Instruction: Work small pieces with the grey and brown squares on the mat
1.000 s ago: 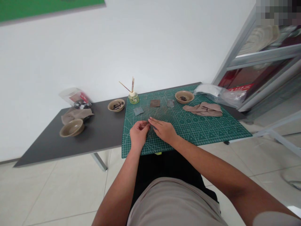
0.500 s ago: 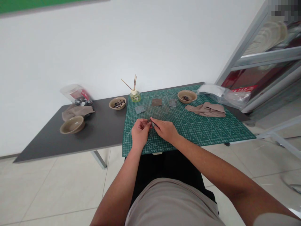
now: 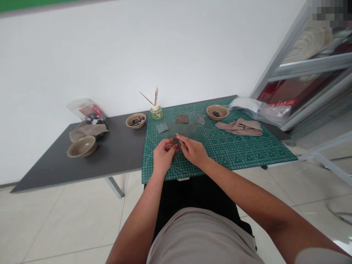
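The left hand (image 3: 164,156) and right hand (image 3: 192,150) sit closer together than a moment earlier, fingers curled and pressed in, pinching a small dark piece (image 3: 177,142) between them over the middle of the green cutting mat (image 3: 220,157). Just ahead on the mat lie three small square tiles (image 3: 162,127). A bowl (image 3: 217,112) and crumpled cloth (image 3: 239,127) sit toward the upper right, and the dark counter (image 3: 115,146) runs off left.

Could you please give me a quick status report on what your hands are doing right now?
Left hand, right hand: pinching small dark piece. Over green cutting mat. Grey square tile ahead, apart from hands.
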`<action>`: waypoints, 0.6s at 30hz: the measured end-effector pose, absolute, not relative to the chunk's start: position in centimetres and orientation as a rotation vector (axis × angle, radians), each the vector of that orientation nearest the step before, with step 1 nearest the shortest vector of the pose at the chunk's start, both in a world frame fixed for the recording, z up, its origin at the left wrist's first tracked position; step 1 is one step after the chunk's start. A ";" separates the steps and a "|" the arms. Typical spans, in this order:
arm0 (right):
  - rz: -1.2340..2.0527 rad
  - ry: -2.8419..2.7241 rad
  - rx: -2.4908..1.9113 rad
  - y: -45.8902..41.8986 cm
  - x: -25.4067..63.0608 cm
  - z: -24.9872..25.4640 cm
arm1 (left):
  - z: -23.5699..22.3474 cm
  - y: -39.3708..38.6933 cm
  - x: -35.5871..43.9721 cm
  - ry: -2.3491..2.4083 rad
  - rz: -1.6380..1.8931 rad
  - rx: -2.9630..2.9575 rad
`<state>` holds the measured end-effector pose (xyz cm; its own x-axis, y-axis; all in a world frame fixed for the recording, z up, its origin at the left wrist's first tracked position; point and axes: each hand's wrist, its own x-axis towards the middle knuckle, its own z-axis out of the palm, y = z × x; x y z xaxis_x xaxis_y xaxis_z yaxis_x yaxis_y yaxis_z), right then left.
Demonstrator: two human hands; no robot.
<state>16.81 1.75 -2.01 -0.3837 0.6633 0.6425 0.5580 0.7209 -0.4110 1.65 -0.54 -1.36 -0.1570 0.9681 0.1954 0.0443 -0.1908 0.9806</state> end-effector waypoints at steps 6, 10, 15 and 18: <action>0.107 -2.205 -0.780 1.7 16.8 -2.0 | -1.0 -1.1 1.5 1.491 1.454 1.461; 0.097 -2.257 -0.754 1.9 16.8 -2.2 | -1.1 -1.2 1.5 1.562 1.479 1.489; 0.117 -2.246 -0.852 1.9 16.9 -2.2 | -1.2 -1.2 1.6 1.453 1.538 1.359; 0.125 -2.293 -0.805 1.8 16.9 -2.1 | -1.2 -1.2 1.6 1.511 1.519 1.399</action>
<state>16.89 1.83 -2.07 -0.5672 0.5817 0.5830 0.5148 0.8030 -0.3003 1.56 -1.17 -1.17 -0.2864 0.9190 0.2709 0.2658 -0.1955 0.9440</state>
